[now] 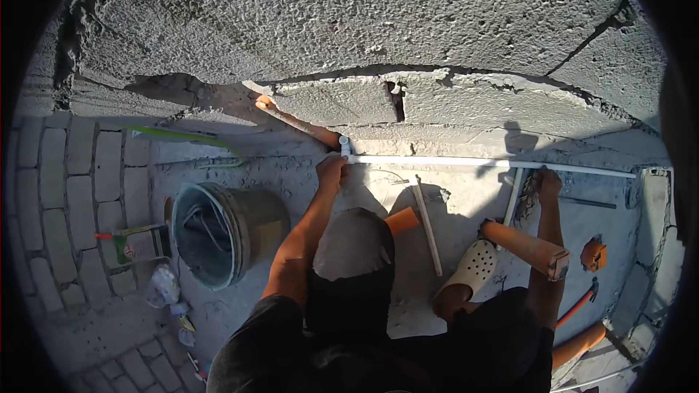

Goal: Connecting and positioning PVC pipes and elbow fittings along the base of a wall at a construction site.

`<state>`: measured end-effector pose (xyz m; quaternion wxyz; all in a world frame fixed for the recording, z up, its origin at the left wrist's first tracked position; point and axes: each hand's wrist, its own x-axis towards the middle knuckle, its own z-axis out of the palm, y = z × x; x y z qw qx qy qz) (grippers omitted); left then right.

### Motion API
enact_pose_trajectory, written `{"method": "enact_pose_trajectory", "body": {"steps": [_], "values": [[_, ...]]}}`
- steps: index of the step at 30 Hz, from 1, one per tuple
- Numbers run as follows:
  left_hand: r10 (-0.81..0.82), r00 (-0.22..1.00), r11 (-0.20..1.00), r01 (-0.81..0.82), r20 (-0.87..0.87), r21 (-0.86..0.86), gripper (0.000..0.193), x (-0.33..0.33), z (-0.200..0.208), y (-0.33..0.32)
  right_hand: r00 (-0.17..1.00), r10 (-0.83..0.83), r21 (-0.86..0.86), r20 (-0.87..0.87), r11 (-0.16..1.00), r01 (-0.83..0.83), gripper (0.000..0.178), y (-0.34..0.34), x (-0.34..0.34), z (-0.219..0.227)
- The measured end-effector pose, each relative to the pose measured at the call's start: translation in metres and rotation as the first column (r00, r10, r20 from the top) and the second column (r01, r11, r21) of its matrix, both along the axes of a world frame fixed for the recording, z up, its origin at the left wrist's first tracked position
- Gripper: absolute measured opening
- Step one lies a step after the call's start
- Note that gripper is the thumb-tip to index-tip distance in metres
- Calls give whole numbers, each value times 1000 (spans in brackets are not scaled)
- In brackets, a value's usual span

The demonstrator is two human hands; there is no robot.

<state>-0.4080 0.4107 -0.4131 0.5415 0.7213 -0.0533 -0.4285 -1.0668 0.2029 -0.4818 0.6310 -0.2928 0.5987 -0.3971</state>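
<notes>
A long white plastic pipe (437,161) runs level along the foot of the block wall. Its left end meets a white pipe fitting (344,147), which sits by an orange pipe (309,129) slanting out of a break in the wall. My left hand (332,172) is closed round the white pipe's left end, just below the fitting. Far to the right, my right hand (547,185) is closed at the same pipe from the near side, its fingertips partly in shadow. Below the pipe, two shorter pale pipes (427,225) stand out toward me.
A large bucket (268,225) holding dark items stands left of my left arm. Orange pipe pieces (524,241), a red-handled hammer (575,307) and an orange floor pipe opening (594,254) lie at right. A green hose (186,135) and packet (142,244) are at left; my clog (477,266) rests between.
</notes>
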Motion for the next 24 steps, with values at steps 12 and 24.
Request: {"method": "enact_pose_trajectory", "body": {"steps": [12, 24], "values": [[-141, 982, 987, 150, -123, 64, 21, 36, -4, 8, 969, -155, 1, -192, 987, 158, 20, 23, 103, 96], [-104, 975, 989, 122, -195, 83, 16, 83, -49, 18, 92, 252, 181, -963, 864, -470, 42, 105, 150, 96]]}}
